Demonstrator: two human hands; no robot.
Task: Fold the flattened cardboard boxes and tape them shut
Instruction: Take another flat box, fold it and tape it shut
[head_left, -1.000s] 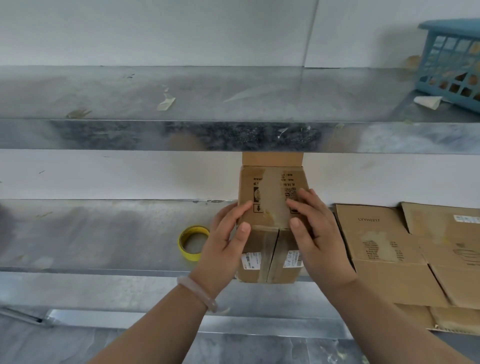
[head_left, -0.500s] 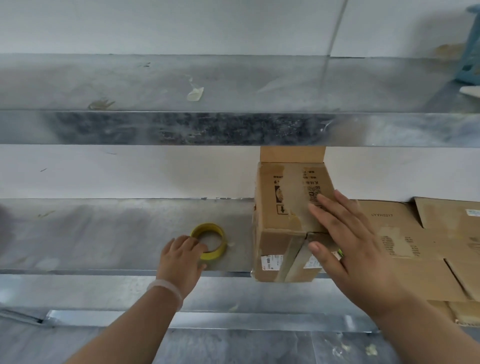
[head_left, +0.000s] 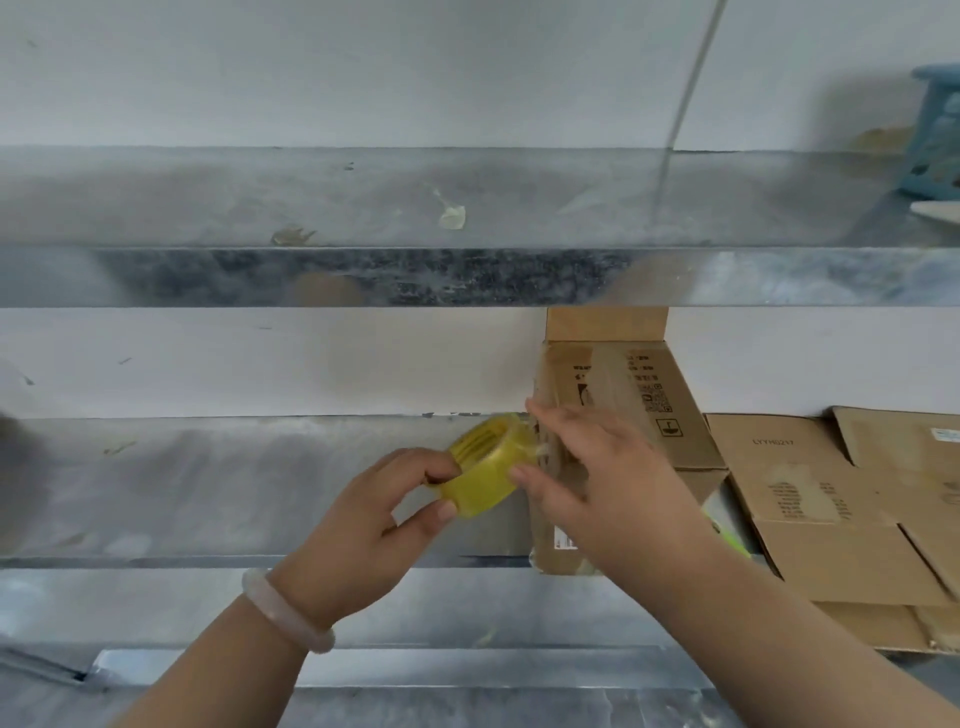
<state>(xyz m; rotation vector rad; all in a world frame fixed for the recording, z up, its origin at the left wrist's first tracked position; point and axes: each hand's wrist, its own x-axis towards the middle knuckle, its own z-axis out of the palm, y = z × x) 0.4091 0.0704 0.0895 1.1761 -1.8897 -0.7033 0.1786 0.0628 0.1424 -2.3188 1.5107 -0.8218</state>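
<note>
Closest in, a pale bracelet (head_left: 288, 616) sits on the left wrist, and just above it the left hand (head_left: 358, 530) has its grip closed round the yellow tape roll (head_left: 485, 470), thumb underneath and fingers over the top, holding it up off the steel bench (head_left: 208, 478). The right hand (head_left: 618, 493) comes in from the other side with a wide grip, fingers stretched out and nothing held, its thumb tip right at the roll's edge. It looks like a hunt for the free end of the tape, though the blur hides whether that end is caught. Behind that hand stands the one folded cardboard box (head_left: 639, 395), at the bench's front edge, squared up into shape with a far flap (head_left: 605, 323) standing upright. Old tape marks show on its upper face. Its near face is mostly hidden by the hand, so I cannot say whether a fresh strip is on it. My read: box one is folded, the taping is only just starting, and that far flap is left to close. To the right, touching the box's side, lie the flattened boxes (head_left: 800, 499), overlapping and all untouched, so most of the job is ahead. Farther back, the upper shelf (head_left: 363, 275) carries a few tape scraps (head_left: 451, 215), and a blue basket (head_left: 935, 135) sits at its far right end.
</note>
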